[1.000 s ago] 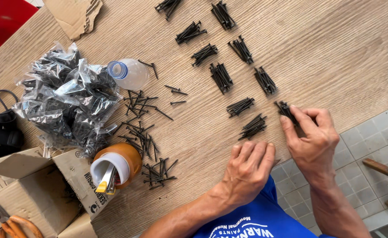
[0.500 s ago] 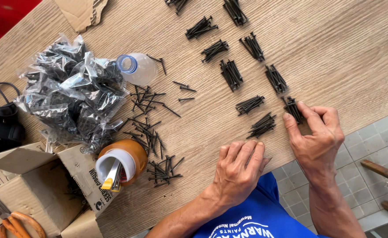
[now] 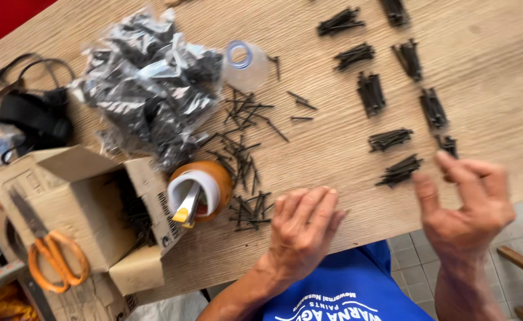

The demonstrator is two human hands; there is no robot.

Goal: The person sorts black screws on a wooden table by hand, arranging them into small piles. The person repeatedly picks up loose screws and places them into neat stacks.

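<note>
Far left of the left hand: orange-handled scissors (image 3: 50, 252) lying on an open cardboard box (image 3: 71, 208). Above the box, black straps (image 3: 35, 116), then a heap of clear bags of black screws (image 3: 151, 89). Orange cup (image 3: 202, 190) on its side just left of the left hand, mouth facing the camera, a yellow utility knife (image 3: 187, 208) sticking out of it. Clear plastic bottle (image 3: 246, 62) further up.

Loose screws (image 3: 246, 160) scattered between the cup and the left hand (image 3: 303, 229), nearest ones just off the fingertips. Left hand flat on the wooden table (image 3: 499, 47), palm down, fingers spread, holding nothing.

Between the hands and above: screws sorted into small bundles (image 3: 371, 92) in rows, closest bundle (image 3: 399, 170) just left of the right thumb.

Right hand (image 3: 466, 205) lifted at the table edge, fingers loosely curled and open, empty. Small bundle (image 3: 448, 144) just above its fingertips, not touched. Frame is motion-blurred.
</note>
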